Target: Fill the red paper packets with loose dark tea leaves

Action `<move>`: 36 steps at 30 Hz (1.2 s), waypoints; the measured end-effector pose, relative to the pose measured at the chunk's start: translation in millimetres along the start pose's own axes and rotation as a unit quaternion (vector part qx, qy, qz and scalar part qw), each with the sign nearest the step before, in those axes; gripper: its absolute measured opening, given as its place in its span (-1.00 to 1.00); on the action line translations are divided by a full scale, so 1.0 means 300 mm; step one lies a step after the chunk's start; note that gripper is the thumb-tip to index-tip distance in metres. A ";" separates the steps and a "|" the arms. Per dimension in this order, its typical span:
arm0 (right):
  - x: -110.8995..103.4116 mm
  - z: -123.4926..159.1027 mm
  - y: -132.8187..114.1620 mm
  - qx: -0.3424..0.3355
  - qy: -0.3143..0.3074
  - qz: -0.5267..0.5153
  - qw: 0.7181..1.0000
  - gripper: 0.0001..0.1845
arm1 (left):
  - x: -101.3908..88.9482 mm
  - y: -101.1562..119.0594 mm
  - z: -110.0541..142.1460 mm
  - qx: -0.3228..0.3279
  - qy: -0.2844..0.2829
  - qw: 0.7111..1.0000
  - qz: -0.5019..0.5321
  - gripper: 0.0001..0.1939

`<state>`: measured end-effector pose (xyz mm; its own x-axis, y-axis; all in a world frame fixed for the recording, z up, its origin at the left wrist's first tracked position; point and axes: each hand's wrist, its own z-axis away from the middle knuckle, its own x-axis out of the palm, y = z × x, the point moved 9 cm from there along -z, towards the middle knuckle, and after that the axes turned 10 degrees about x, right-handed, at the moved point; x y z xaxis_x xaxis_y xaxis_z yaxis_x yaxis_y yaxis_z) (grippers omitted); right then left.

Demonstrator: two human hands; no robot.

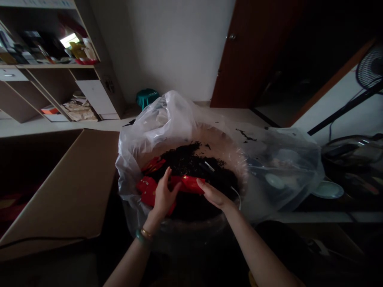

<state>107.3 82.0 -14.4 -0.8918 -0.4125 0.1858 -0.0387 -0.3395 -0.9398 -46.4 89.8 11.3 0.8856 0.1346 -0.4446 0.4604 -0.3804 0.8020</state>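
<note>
A shiny red packet (193,185) lies between my two hands, above a heap of dark, leaf-like loose bits (187,153). My right hand (214,195) has its fingertips closed on the packet's right end. At the other end, my left hand (164,195) is open, thumb and fingers apart, with the thumb beside the packet. More red packets (147,187) rest on the heap left of that hand. A dark device with a light strip (209,166) and a white cable (238,197) lies on the heap's right side.
Clear plastic sheeting (176,115) lines the wide round container (230,149) and spreads right. An open cardboard box (72,187) stands at left. Behind are shelves (104,85), a green-covered bin (146,97) and a brown door (242,59). A pale dish (327,189) and a fan (371,67) are at right.
</note>
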 end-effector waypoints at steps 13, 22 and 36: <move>0.068 -0.023 -0.091 -0.060 0.037 0.100 0.992 -0.35 | 0.123 0.080 0.046 0.178 -0.105 0.946 -0.248 -0.45; -0.118 -0.041 -0.189 -0.076 0.157 0.140 0.975 -0.28 | -0.054 -0.038 -0.005 0.034 0.077 0.994 -0.072 -0.56; 0.135 -0.247 -0.089 -0.085 0.031 0.724 0.683 -0.12 | -0.128 -0.144 -0.017 -0.074 0.132 0.987 0.058 -0.39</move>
<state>38.8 137.0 -2.9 -0.0670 -0.1723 -0.9828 0.8578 0.4931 -0.1449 -99.9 105.8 -4.3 0.9090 0.3397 -0.2416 0.3409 -0.2720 0.8999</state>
